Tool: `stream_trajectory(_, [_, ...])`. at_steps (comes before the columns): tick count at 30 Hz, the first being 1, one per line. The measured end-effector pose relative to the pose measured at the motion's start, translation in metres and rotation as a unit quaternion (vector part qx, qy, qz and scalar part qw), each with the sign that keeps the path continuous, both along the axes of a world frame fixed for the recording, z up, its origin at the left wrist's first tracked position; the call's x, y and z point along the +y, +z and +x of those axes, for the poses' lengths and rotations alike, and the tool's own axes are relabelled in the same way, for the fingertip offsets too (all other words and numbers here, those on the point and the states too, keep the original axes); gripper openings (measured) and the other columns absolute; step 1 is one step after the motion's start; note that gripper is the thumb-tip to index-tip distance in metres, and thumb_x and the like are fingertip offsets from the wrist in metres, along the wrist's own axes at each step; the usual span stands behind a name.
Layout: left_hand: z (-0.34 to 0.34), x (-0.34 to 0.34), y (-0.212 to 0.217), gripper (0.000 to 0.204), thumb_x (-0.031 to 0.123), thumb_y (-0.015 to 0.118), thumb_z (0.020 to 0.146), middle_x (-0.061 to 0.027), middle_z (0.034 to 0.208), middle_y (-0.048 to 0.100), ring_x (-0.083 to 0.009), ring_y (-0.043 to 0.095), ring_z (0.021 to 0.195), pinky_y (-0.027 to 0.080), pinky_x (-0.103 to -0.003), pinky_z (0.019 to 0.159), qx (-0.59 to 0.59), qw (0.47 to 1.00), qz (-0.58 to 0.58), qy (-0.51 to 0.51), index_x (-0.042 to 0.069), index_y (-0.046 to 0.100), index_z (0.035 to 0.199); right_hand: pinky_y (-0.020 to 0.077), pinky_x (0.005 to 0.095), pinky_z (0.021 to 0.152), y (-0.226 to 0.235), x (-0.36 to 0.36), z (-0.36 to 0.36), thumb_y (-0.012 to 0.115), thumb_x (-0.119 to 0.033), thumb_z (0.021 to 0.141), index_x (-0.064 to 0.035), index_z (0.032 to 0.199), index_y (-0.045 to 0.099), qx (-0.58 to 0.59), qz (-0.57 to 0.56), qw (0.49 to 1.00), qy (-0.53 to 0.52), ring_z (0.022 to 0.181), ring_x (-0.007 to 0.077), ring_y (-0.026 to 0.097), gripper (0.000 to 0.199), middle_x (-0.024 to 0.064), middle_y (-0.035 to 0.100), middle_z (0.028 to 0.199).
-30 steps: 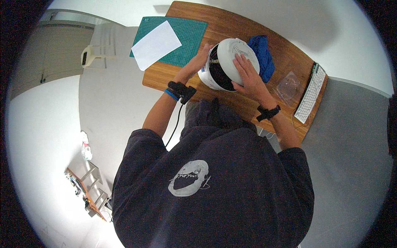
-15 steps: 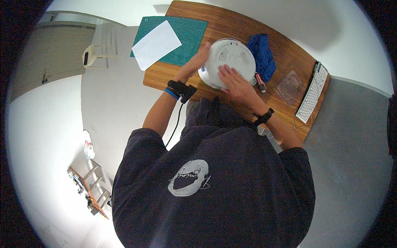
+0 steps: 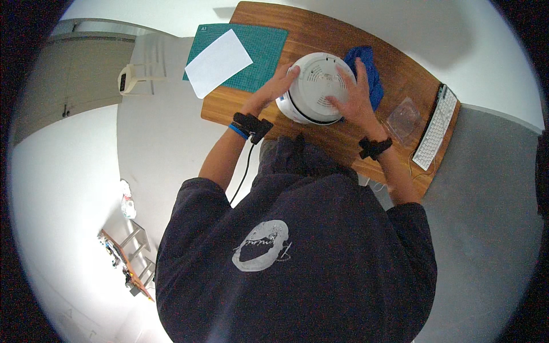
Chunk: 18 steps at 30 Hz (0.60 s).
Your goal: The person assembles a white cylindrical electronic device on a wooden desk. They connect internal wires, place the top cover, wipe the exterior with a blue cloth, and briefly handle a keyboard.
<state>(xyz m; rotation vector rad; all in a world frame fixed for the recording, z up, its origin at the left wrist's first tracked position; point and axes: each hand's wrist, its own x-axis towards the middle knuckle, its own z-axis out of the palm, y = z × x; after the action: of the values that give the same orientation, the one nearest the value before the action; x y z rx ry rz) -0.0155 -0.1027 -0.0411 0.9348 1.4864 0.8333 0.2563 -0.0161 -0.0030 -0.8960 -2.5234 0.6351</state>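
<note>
We saw the white round device (image 3: 311,91) between the two hands, near the front edge of the wooden table (image 3: 320,26). The left hand (image 3: 271,91) was at its left side, thumb on the rim; its fingers were partly hidden, so we could not tell the grip. The right hand (image 3: 359,106), fingers widely spread, was over its right part.

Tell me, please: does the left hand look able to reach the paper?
Probably yes: the paper lies nearby, mostly on the mat, with nothing standing between it and the left hand.
</note>
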Motion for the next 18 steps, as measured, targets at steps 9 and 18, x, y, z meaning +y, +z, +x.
stream_trajectory(9, [0.0, -0.001, 0.01, 0.077, 0.058, 0.034, 0.109, -0.0253, 0.162, 0.034, -0.0347, 0.033, 0.151, 0.025, -0.042, 0.124, 0.022, 1.0, 0.001, -0.011, -0.002, 0.033, 0.158, 0.0458, 0.0455, 0.109, -0.067, 0.026, 0.015, 0.05, -0.034, 0.109, -0.0041, 0.147, 0.047, 0.07, -0.283, 0.95, -0.113, 0.127, 0.0423, 0.06, 0.049, 0.0272, 0.06, 0.138])
stream_trajectory(18, [-0.003, -0.003, 0.003, 0.08, 0.061, 0.036, 0.108, -0.0197, 0.163, 0.036, -0.0314, 0.031, 0.152, 0.023, -0.042, 0.125, 0.002, 1.0, 0.001, -0.015, 0.0, 0.033, 0.159, 0.0496, 0.0495, 0.102, -0.057, 0.03, 0.01, 0.042, -0.031, 0.111, -0.0038, 0.141, 0.05, 0.035, -0.264, 0.959, -0.093, 0.119, 0.0447, 0.063, 0.041, 0.0272, 0.065, 0.129])
